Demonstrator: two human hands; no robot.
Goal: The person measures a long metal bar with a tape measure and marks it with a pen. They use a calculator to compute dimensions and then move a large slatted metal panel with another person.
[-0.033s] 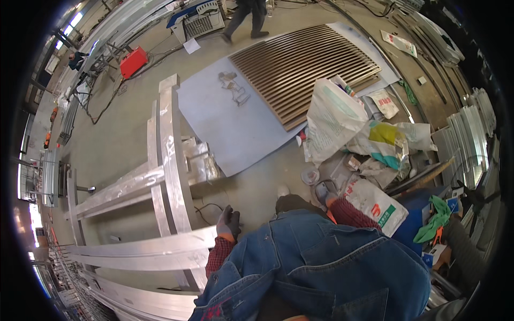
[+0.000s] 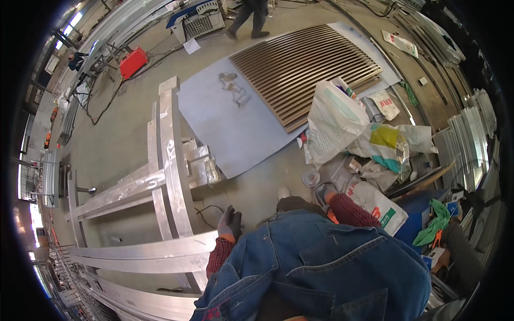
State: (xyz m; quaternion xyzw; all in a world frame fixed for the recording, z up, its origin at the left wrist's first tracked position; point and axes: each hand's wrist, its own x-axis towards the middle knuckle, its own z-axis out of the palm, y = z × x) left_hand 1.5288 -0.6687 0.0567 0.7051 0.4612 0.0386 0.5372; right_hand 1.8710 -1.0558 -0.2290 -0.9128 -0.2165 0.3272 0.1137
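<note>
My left hand [image 2: 230, 223], in a dark grey glove, hangs beside the end of a long aluminium bar [image 2: 144, 247]. Its fingers are loosely bent and apart, and I see nothing in them. On the right, my right hand [image 2: 324, 192], in a grey glove, reaches down by a white printed sack [image 2: 360, 199] lying on the floor. Just beyond its fingertips is a round clear plastic lid or tub [image 2: 310, 178]. The fingers of that hand are too small and partly hidden to show whether they hold anything.
Crossed aluminium beams [image 2: 174, 155] stand to my left. Ahead, a brown slatted panel [image 2: 308, 69] lies on a pale blue sheet [image 2: 214, 112]. White bags [image 2: 337, 125] and a blue box [image 2: 415, 214] crowd the right. A person [image 2: 250, 18] walks at the far side.
The view has shifted very slightly. The far person's legs have moved a little to the right. My hands stay in nearly the same places.
</note>
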